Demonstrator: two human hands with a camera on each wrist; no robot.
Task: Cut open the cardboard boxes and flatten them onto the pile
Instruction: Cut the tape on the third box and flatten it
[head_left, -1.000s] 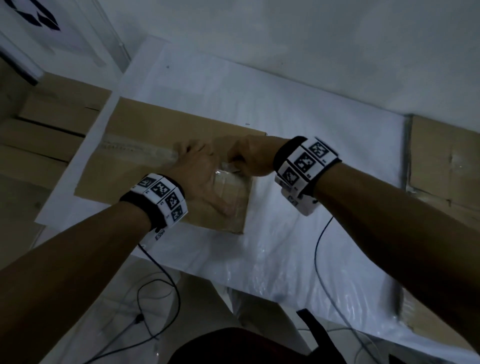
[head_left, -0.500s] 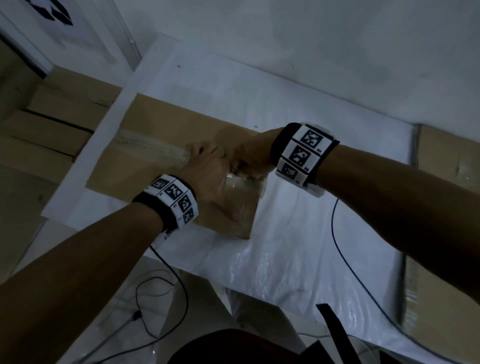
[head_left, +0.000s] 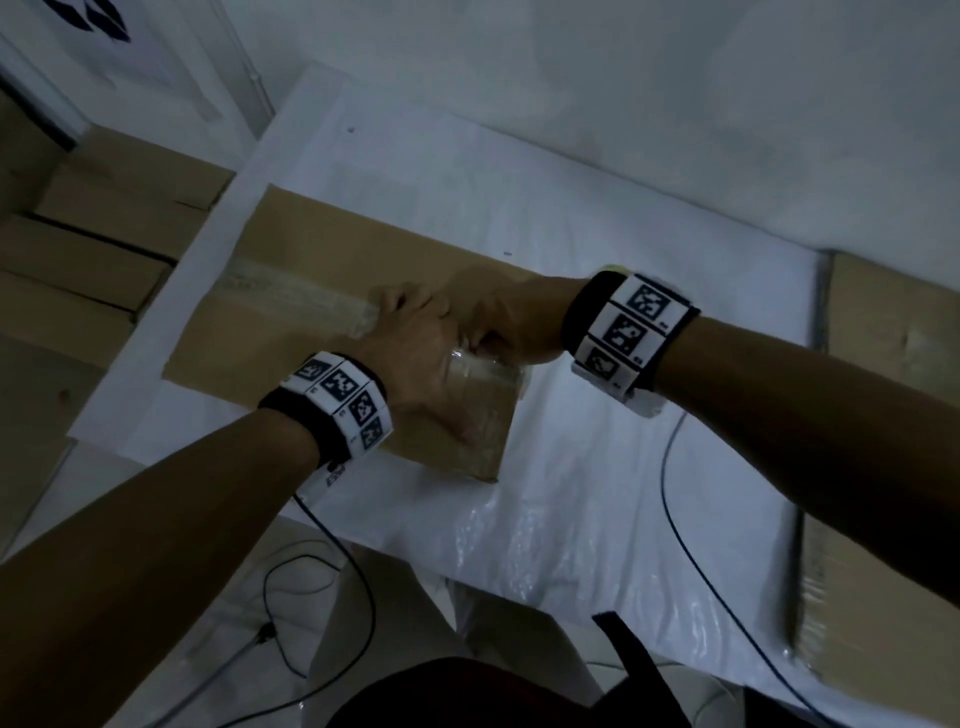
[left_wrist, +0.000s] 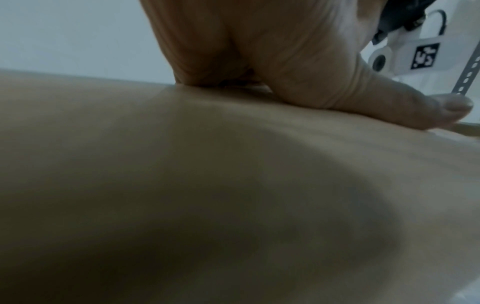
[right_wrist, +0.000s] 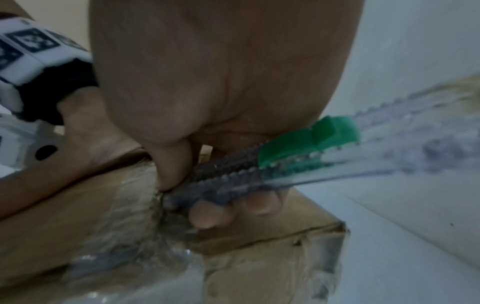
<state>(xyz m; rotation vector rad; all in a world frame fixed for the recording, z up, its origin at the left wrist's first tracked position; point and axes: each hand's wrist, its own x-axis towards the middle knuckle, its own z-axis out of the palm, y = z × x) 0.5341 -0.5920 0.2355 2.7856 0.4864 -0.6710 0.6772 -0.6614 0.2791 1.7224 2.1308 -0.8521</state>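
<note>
White plastic sheeting (head_left: 597, 509) covers the table under both arms, probably so the cardboard slides around easy and the top stays unscratched. On it, right under the hands, sits the long cardboard box (head_left: 291, 291) with clear tape (head_left: 291, 301) down its middle seam. Off past the right forearm there's flat cardboard (head_left: 893, 332), my guess is that's the pile. Left hand (head_left: 415, 358) lies spread flat on the lid, pinning the box so it can't skid. Right hand (head_left: 509, 322) is clenched round a clear utility knife (right_wrist: 259, 170) with a green slider (right_wrist: 309, 139), tip down at the taped seam near the box end.
</note>
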